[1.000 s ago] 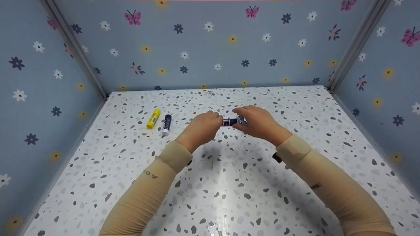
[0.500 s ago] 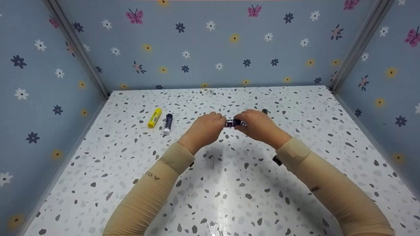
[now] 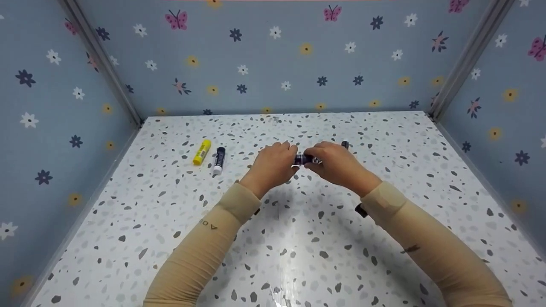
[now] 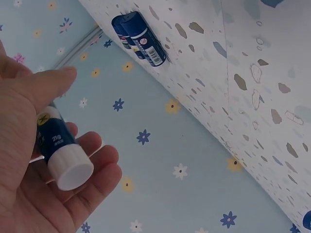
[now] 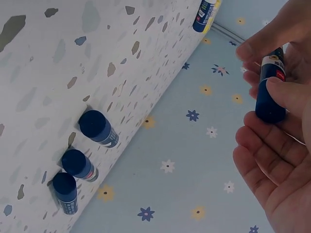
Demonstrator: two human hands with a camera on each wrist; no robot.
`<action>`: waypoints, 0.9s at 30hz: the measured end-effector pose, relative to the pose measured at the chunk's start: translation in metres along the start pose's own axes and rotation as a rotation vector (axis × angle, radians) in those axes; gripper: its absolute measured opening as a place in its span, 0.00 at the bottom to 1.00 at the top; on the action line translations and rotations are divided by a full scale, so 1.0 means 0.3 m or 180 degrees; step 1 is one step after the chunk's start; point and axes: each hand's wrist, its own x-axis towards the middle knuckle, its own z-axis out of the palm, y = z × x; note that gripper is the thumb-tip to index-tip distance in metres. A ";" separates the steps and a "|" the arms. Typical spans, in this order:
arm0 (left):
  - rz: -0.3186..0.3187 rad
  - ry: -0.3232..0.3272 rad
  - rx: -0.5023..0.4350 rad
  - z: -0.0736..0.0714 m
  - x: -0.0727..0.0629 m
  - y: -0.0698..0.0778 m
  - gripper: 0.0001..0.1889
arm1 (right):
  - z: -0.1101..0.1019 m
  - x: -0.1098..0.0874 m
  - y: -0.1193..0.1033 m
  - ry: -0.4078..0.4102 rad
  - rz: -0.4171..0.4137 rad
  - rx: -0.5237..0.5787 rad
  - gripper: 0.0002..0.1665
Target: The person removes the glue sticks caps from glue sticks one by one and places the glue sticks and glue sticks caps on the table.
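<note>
A blue glue stick (image 3: 298,160) is held level between my two hands over the table. My left hand (image 3: 273,164) is loosely around its white base end (image 4: 73,170), thumb lifted away and fingers spread beneath it. On the other end, my right hand (image 3: 335,161) pinches the dark blue cap (image 5: 269,103) between thumb and fingers. Three more blue-capped glue sticks, one of them the nearest glue stick (image 5: 97,127), are on the table in the right wrist view; the right hand mostly hides them from the head camera.
A yellow glue stick (image 3: 201,152) and a dark blue glue stick (image 3: 219,160) with a white end lie side by side at the left of the speckled table (image 3: 277,264). Flower-patterned panels (image 3: 256,55) enclose the table at the back and both sides.
My right fingers were spread around the stick's end and have drawn in onto the cap. My left hand has loosened, its thumb now apart from the stick, and shifted slightly right.
</note>
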 end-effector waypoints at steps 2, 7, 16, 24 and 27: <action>-0.0051 0.0097 0.0012 0.009 -0.002 0.005 0.15 | 0.000 -0.003 -0.008 0.0038 -0.0062 0.0041 0.13; -0.0108 0.0329 0.0217 0.027 -0.012 0.013 0.10 | -0.005 -0.009 -0.027 0.0144 -0.0199 0.0124 0.12; -0.0218 0.0495 0.0480 0.025 -0.024 0.016 0.09 | -0.006 -0.013 -0.042 0.0038 -0.0123 0.0286 0.14; -0.0177 0.0161 0.0020 0.015 -0.030 0.013 0.07 | 0.007 -0.032 -0.018 0.0053 -0.0396 0.0337 0.14; -0.0272 0.0017 -0.0093 0.012 -0.029 0.012 0.07 | 0.007 -0.036 -0.012 0.0155 -0.0573 0.0243 0.14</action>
